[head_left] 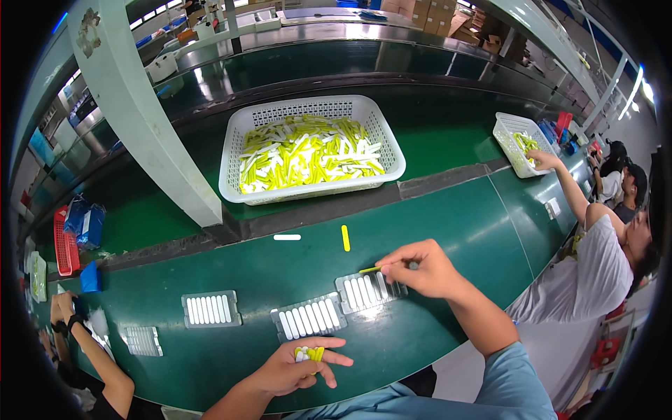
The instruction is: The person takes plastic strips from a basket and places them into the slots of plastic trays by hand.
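Observation:
My left hand (280,369) holds a small bunch of yellow and white flat sticks (309,354) in its curled palm, with some fingers stretched out. Between thumb and forefinger, my right hand (428,271) pinches one yellow-green stick (368,269) at the upper edge of a clear plastic tray (345,304). White sticks fill that tray's left slots; the hand partly covers its right end. Touching it on the left is a second clear tray (281,337) with a row of white sticks. Beyond them, a white stick (287,237) and a yellow stick (345,238) lie loose on the green table.
A white basket (234,183) heaped with yellow and white sticks stands beyond the table's dark ledge. Left are a filled tray (236,321) and a clear tray (143,341). A metal post (150,126) rises left of the basket. Co-workers sit on both sides; one reaches into another basket (509,145).

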Motion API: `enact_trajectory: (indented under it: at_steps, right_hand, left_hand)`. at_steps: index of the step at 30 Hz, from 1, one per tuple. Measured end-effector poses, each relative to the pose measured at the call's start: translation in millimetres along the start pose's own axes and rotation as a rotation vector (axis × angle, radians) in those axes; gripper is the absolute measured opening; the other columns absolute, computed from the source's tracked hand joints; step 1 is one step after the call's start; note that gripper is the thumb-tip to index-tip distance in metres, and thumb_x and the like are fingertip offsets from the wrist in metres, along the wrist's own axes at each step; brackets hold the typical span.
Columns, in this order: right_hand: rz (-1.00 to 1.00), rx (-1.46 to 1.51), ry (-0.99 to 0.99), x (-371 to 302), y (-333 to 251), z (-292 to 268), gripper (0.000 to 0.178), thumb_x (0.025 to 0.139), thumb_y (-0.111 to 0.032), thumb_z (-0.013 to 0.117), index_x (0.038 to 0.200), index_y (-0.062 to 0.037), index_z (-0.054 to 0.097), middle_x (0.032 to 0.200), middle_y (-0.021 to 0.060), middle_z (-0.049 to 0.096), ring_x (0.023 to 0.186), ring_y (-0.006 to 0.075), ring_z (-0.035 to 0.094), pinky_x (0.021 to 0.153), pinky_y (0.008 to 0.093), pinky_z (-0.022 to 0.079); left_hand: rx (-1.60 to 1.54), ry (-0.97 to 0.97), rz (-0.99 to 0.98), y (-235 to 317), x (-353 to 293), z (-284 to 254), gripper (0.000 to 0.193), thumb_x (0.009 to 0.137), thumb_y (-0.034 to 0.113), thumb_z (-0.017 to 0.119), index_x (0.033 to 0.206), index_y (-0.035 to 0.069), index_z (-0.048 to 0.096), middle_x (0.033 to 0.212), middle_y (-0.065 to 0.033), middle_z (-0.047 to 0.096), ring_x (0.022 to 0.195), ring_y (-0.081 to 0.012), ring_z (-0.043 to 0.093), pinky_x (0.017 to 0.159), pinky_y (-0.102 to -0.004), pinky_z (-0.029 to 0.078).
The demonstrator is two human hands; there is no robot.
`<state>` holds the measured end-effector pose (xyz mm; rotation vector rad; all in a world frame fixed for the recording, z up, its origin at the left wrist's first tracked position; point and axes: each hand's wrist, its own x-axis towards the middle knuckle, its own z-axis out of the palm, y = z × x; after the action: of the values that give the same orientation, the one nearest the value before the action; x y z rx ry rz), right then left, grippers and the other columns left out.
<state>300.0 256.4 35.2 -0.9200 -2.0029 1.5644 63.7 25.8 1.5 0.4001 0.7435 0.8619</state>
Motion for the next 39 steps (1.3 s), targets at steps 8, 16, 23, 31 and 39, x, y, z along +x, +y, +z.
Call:
enact_trajectory:
  at_steps: [8,16,23,31,39]
  right_hand:
    - [-0.157,-0.404,-0.352,23.1,6.6,-15.8,0.021,0.082,-0.01,0.074,0.103,-0.0069,0.077,0.081,0.006,0.066,0.07,0.0193,0.06,0.067,0.0342,0.05]
    - [-0.398,-0.446,-0.289,27.3,20.7,-8.2,0.052,0.078,-0.013,0.079,0.128,-0.0085,0.064,0.08,0.0056,0.054,0.077,0.0211,0.056,0.079,0.0367,0.047]
    - [-0.348,-0.393,-0.074,9.4,-10.1,9.8,0.021,0.084,-0.013,0.075,0.104,-0.0071,0.071,0.073,0.0037,0.057,0.066,0.0223,0.057,0.063,0.0352,0.046]
    - [-0.446,-0.197,-0.341,-28.5,-8.1,75.5,0.01,0.088,-0.014,0.076,0.094,-0.0073,0.073,0.069,-0.0009,0.058,0.062,0.0144,0.058,0.06,0.0332,0.046]
    - [0.084,0.342,-0.205,11.3,0.8,-23.8,0.004,0.088,0.003,0.069,0.09,0.0032,0.072,0.083,0.014,0.076,0.064,0.0107,0.067,0.058,0.0245,0.054]
  left_hand:
    - [0.026,-0.005,-0.008,-5.0,0.7,-5.4,0.041,0.107,0.012,0.052,0.145,-0.003,0.047,0.126,-0.0246,0.067,0.075,-0.017,0.072,0.045,-0.019,0.03]
    - [-0.012,0.066,0.04,-1.8,1.7,-0.7,0.045,0.1,-0.001,0.057,0.143,-0.006,0.047,0.126,-0.0269,0.066,0.076,-0.0199,0.072,0.046,-0.0197,0.034]
    - [-0.036,0.04,0.026,-1.9,0.9,-1.1,0.051,0.097,-0.003,0.058,0.146,-0.006,0.044,0.132,-0.0263,0.062,0.084,-0.02,0.071,0.049,-0.02,0.032]
    - [0.07,-0.092,-0.032,0.8,6.1,8.4,0.046,0.104,0.005,0.051,0.149,0.0,0.04,0.138,-0.0225,0.061,0.093,-0.018,0.071,0.049,-0.0185,0.031]
    - [-0.033,-0.001,0.025,-5.4,-0.5,-1.9,0.052,0.1,0.0,0.054,0.15,0.004,0.037,0.131,-0.0211,0.061,0.085,-0.0201,0.068,0.049,-0.0211,0.032]
